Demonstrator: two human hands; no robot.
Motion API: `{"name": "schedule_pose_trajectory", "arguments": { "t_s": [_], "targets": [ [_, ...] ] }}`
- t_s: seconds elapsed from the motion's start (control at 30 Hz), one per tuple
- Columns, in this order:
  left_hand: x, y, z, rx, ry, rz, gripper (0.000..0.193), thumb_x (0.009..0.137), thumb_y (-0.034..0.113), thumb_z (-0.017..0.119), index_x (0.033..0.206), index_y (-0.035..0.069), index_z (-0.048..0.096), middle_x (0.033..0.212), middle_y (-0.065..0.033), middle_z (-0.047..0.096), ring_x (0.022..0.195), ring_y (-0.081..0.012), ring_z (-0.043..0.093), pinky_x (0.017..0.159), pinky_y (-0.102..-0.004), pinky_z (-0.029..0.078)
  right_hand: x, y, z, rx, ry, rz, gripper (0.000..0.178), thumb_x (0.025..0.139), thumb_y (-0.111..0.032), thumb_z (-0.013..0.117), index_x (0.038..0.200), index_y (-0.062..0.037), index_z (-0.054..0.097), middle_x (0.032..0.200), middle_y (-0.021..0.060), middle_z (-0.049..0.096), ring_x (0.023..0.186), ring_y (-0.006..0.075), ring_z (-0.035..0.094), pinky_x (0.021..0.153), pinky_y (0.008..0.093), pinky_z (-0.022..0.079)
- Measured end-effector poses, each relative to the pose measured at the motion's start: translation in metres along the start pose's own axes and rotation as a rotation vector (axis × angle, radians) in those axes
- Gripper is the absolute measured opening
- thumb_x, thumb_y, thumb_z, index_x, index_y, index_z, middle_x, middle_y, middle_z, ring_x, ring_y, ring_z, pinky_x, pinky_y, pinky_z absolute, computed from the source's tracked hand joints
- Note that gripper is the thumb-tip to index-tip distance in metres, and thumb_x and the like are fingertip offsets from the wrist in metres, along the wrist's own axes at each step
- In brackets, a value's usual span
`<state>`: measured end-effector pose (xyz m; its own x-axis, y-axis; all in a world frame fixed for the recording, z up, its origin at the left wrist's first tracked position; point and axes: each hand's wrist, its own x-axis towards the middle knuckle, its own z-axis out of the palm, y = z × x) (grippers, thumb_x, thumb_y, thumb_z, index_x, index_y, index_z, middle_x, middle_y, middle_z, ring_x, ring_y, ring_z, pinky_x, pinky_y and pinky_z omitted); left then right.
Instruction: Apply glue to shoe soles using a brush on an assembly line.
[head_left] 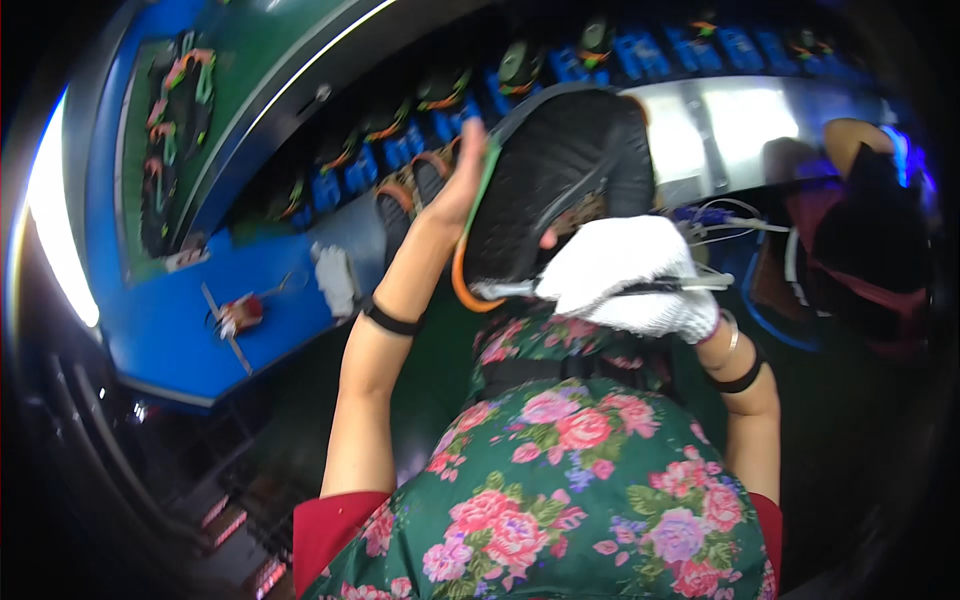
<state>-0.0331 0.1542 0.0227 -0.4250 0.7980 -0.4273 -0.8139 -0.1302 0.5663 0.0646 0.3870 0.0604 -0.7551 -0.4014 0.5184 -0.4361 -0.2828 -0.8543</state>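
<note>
A black shoe [540, 180] with a green and orange sole edge is held up in front of me, tilted. My left hand [462, 185] is bare and presses against the shoe's left edge, one digit stretched along it; its other fingers are hidden behind the shoe. In a white knit glove, my right hand [630, 275] is closed around a slim brush-like tool [505, 289]. The tool's pale grey tip touches or nearly touches the shoe near its orange edge, and its handle end sticks out to the right of the glove. A bare fingertip pokes out of the glove.
On the blue table [170, 335] at left lie a white glove [335, 282] and a small red-and-white item [240, 315]. Behind, a line of shoes [520, 65] sits on blue holders. A shiny metal surface [735, 130] lies beyond the shoe. Another person [870, 230] is at right.
</note>
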Motion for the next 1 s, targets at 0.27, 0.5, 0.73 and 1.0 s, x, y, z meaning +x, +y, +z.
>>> {"name": "schedule_pose_trajectory", "arguments": {
  "t_s": [0.27,0.5,0.73,1.0],
  "targets": [
    [-0.018,-0.061,-0.041,-0.397,0.05,0.252,0.051,0.109,0.036,0.037,0.146,0.002,0.049,0.146,-0.0134,0.055,0.131,-0.0301,0.055,0.114,-0.0461,0.042,0.002,0.015,0.006,-0.074,0.414,0.161,0.013,0.081,0.001,0.077,0.094,-0.0014,0.077,0.098,0.012,0.076,0.093,0.022,0.074,0.086,0.0334,0.058],
    [-0.025,-0.055,0.007,-0.087,0.381,0.255,0.043,0.101,0.031,0.055,0.121,-0.007,0.062,0.119,-0.0196,0.069,0.11,-0.0319,0.066,0.1,-0.0471,0.052,0.012,0.0,-0.006,-0.277,0.296,0.048,0.02,0.076,-0.006,0.075,0.096,-0.0064,0.077,0.099,0.0104,0.076,0.091,0.0281,0.071,0.084,0.0375,0.056],
    [-0.034,-0.065,-0.014,-0.461,0.216,0.293,0.05,0.105,0.035,0.049,0.135,-0.004,0.055,0.139,-0.0217,0.058,0.125,-0.0381,0.058,0.104,-0.0523,0.051,0.011,-0.014,0.007,-0.475,0.295,-0.05,0.021,0.075,-0.005,0.075,0.096,-0.0072,0.076,0.099,0.0095,0.075,0.091,0.0291,0.071,0.083,0.0392,0.057],
    [-0.038,-0.075,0.009,-0.48,-0.17,0.582,0.075,0.091,0.043,0.047,0.153,0.002,0.039,0.147,-0.0196,0.052,0.135,-0.034,0.051,0.118,-0.0489,0.036,0.017,-0.042,0.015,-0.618,0.361,-0.062,0.025,0.077,0.0,0.078,0.101,-0.006,0.076,0.101,0.0107,0.075,0.092,0.0288,0.072,0.08,0.0373,0.058]
  ]
}}
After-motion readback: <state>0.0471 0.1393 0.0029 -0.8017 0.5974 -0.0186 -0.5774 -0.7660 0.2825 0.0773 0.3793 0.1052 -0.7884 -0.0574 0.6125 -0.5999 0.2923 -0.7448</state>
